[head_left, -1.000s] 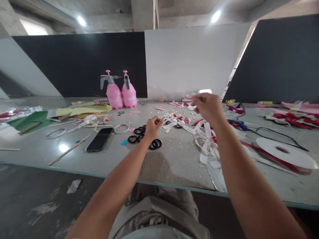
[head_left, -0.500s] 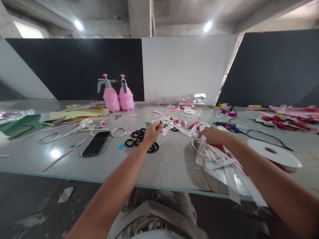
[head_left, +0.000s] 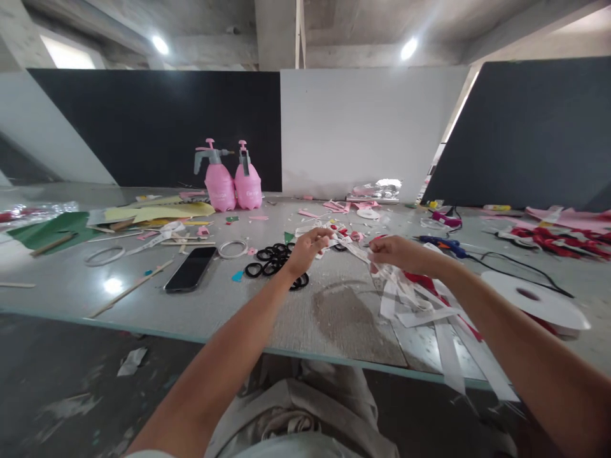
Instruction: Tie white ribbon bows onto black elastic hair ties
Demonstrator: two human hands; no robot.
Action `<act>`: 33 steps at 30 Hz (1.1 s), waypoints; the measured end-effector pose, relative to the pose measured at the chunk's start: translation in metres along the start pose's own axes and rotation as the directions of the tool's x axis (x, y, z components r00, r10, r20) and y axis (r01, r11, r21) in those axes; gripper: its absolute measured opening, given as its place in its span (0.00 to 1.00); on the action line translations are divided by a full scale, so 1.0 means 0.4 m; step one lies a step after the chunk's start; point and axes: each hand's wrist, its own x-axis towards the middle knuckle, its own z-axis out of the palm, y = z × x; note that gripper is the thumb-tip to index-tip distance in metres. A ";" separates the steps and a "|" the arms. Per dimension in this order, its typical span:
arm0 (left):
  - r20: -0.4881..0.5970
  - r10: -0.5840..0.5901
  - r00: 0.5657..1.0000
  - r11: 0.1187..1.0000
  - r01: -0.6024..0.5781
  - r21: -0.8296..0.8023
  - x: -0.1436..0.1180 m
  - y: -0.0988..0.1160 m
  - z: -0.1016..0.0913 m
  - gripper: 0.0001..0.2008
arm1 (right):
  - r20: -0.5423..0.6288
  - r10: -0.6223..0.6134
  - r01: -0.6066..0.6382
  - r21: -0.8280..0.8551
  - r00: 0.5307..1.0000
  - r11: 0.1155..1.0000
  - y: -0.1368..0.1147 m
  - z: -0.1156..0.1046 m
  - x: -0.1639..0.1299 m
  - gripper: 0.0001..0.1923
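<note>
My left hand [head_left: 309, 249] hovers at the near edge of a small pile of white and red ribbon pieces [head_left: 344, 242]. Its fingers are loosely stretched and apart, and I see nothing held in them. Beside and partly behind that wrist lie several black hair ties [head_left: 272, 254]. To the right, my right hand [head_left: 394, 254] is closed, fingertips together on a strip of white ribbon. Below it a tangle of white ribbon [head_left: 405, 296] spreads to the table's front edge, with red ribbon [head_left: 422, 281] partly under it.
A phone [head_left: 191, 270], a white ring [head_left: 232, 249] and wooden sticks lie leftward. Two pink spray bottles [head_left: 220, 187] stand at the back. On the right are a blue glue gun [head_left: 442, 245] with a black cord, a white spool [head_left: 534, 299] and red-and-white bows [head_left: 556, 242].
My left hand's fingers have opened from a pinch and moved slightly right. My right hand has shifted a little left with the white ribbon. The view has turned slightly left.
</note>
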 end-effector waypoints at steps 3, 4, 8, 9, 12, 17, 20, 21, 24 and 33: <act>0.082 -0.033 0.996 0.988 0.044 -0.149 0.000 0.011 0.014 0.24 | 0.062 -0.037 0.009 0.395 0.997 0.919 -0.067 0.006 0.046 0.15; 0.100 -0.052 0.994 0.981 0.069 -0.180 0.001 0.011 0.018 0.25 | 0.097 -0.036 -0.013 0.457 0.995 0.890 -0.084 0.014 0.062 0.15; 0.129 -0.181 0.975 0.941 0.210 -0.265 0.002 -0.003 0.025 0.25 | 0.119 -0.028 -0.043 0.557 0.993 0.829 -0.106 0.056 0.121 0.17; 0.131 -0.219 0.967 0.930 0.247 -0.272 0.002 -0.006 0.024 0.24 | 0.103 -0.023 -0.040 0.572 0.994 0.819 -0.102 0.066 0.131 0.17; 0.154 -0.292 0.944 0.893 0.326 -0.309 0.000 -0.010 0.016 0.21 | 0.065 0.013 -0.051 0.620 0.998 0.783 -0.081 0.093 0.146 0.18; 0.120 -0.287 0.950 0.896 0.311 -0.318 0.004 -0.010 0.002 0.22 | 0.022 -0.021 -0.004 0.780 1.000 0.626 -0.038 0.113 0.130 0.21; 0.070 -0.292 0.954 0.895 0.298 -0.332 0.010 -0.013 -0.004 0.23 | 0.008 -0.032 0.011 0.831 0.999 0.556 -0.022 0.111 0.120 0.18; 0.059 -0.297 0.953 0.892 0.299 -0.339 0.012 -0.014 -0.007 0.23 | -0.014 -0.022 0.024 0.839 1.000 0.544 -0.019 0.109 0.119 0.17; 0.071 -0.312 0.947 0.884 0.317 -0.345 0.014 -0.011 -0.018 0.22 | -0.104 0.010 0.083 0.851 0.995 0.519 -0.013 0.102 0.117 0.17; 0.000 -0.287 0.958 0.902 0.270 -0.337 0.020 0.003 -0.033 0.24 | -0.238 0.096 0.154 0.837 0.967 0.526 -0.001 0.089 0.120 0.19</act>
